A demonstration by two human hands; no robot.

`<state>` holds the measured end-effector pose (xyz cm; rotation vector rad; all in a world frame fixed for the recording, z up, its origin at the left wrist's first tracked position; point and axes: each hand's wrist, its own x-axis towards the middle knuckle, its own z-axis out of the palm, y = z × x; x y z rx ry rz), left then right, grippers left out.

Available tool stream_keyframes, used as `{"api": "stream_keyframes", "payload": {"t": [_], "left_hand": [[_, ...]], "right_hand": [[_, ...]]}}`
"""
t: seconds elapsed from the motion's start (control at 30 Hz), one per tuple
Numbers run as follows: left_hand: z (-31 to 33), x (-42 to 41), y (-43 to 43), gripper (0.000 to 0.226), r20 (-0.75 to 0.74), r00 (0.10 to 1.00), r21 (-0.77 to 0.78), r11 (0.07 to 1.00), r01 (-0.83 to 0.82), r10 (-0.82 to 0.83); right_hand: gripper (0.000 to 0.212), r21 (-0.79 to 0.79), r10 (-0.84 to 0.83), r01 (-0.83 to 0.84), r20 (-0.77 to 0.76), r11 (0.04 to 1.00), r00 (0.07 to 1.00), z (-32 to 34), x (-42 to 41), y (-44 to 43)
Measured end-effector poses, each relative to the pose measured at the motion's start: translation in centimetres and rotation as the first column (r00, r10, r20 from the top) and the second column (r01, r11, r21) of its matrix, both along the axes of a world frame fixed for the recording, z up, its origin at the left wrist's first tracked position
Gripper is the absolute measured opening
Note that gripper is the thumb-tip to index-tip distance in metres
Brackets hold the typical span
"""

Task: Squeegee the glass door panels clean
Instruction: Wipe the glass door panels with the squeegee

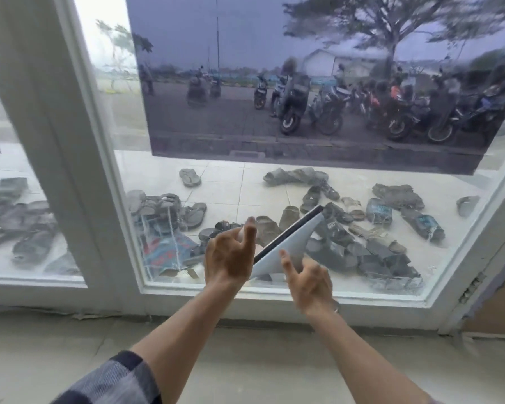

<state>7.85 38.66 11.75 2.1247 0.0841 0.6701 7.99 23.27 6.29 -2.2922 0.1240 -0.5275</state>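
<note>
Clear, glossy glass door panel streaked with drips toward 7 o'clock, set in a smooth white painted frame. Matt white plastic squeegee edged with a black rubber strip. Checked grey woven cloth sleeve at 7 o'clock. Matt, rough grey concrete floor below.

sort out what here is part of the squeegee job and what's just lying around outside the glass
Part of the job:
squeegee, between both hands
left hand
right hand
glass door panel

Just lying about:
sandals scattered on the tiles beyond the glass
parked motorbikes further out
tinted film on the upper glass
</note>
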Motion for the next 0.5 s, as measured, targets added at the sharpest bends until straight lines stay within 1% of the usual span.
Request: {"api": "stream_keyframes", "payload": {"t": [0.1, 0.2, 0.3, 0.37, 0.43, 0.5], "left_hand": [[1.5, -0.2, 2.3, 0.065, 0.018, 0.999, 0.066, 0.997, -0.032, 0.030], [0.2, -0.8, 3.3, 0.059, -0.010, 0.999, 0.156, 0.987, -0.035, 0.037], [-1.5, -1.1, 3.1, 0.060, -0.096, 0.995, 0.153, 0.988, 0.014, 0.001], [-2.2, -1.0, 3.1, 0.061, -0.127, 0.992, 0.143, 0.990, 0.010, 0.008], [-2.6, -0.8, 3.6, 0.065, -0.129, 0.991, 0.134, 0.991, 0.004, 0.014], [-2.7, -0.5, 4.4, 0.063, -0.097, 0.994, 0.133, 0.991, -0.026, 0.039]], "right_hand": [[0.059, 0.030, -0.036, 0.033, 0.100, 0.999, 0.994, 2.6, 0.1, 1.7], [0.063, 0.053, -0.077, 0.072, 0.110, 0.996, 0.991, 2.7, 0.1, 2.8], [0.061, 0.020, -0.063, 0.061, 0.117, 0.998, 0.991, 1.6, -0.1, 2.9], [0.057, -0.006, -0.045, 0.047, 0.137, 0.999, 0.990, 1.0, -0.1, 2.5], [0.054, -0.050, -0.036, 0.044, 0.139, 0.998, 0.990, 0.6, 0.0, 2.1], [0.053, -0.094, -0.019, 0.033, 0.151, 0.995, 0.988, 0.6, 0.1, 1.8]]}}
